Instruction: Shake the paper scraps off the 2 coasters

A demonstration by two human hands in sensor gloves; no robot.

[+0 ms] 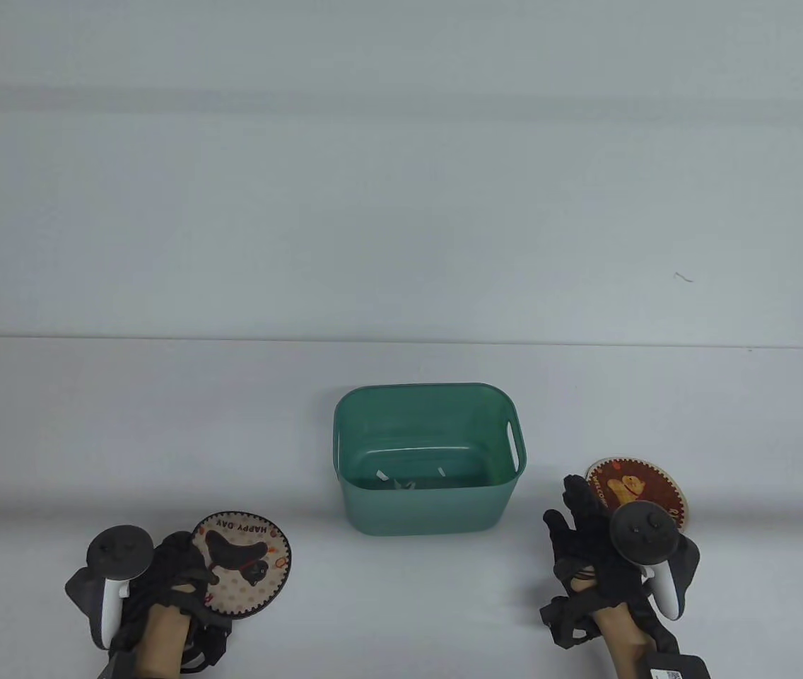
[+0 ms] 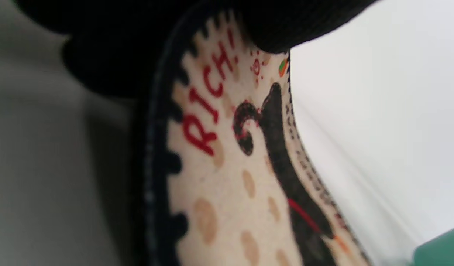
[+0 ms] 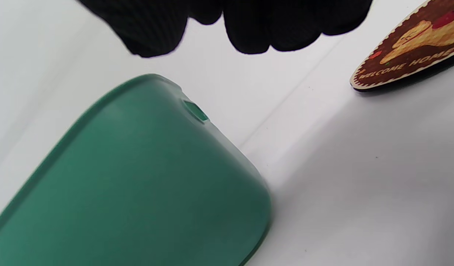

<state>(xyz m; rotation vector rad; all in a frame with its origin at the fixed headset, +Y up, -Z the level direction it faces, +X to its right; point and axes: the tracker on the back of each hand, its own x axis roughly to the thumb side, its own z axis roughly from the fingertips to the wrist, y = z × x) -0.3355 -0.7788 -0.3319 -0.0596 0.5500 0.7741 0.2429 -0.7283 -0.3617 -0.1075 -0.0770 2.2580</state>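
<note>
Looking down in the table view, the left hand [image 1: 175,573] holds the cream coaster [image 1: 246,566] at its near-left edge — the disc, printed with a black bird and "HAPPY DAY", sits low over the white desk [image 1: 126,424]. A green bin [image 1: 430,460] stands at the centre of the desk with a few white paper scraps [image 1: 401,482] on its floor. The right hand [image 1: 596,537] rests beside the brown coaster [image 1: 645,488], which lies flat on the desk to the right of the bin; its fingers are extended and hold nothing, so this grip is wide.

Left wrist view: black gloved fingers [image 2: 138,44] overlap the coaster's rim at the top of the frame, with red lettering "RICH!" and the black bird close to the lens. A corner of the green bin shows at the lower right.

Right wrist view: the gloved fingertips [image 3: 249,26] hang free above the desk — nothing between them. The bin's outer wall fills the lower left, and the brown coaster, lettered "WELCOME HOME", lies at the upper right, apart from the fingers.
</note>
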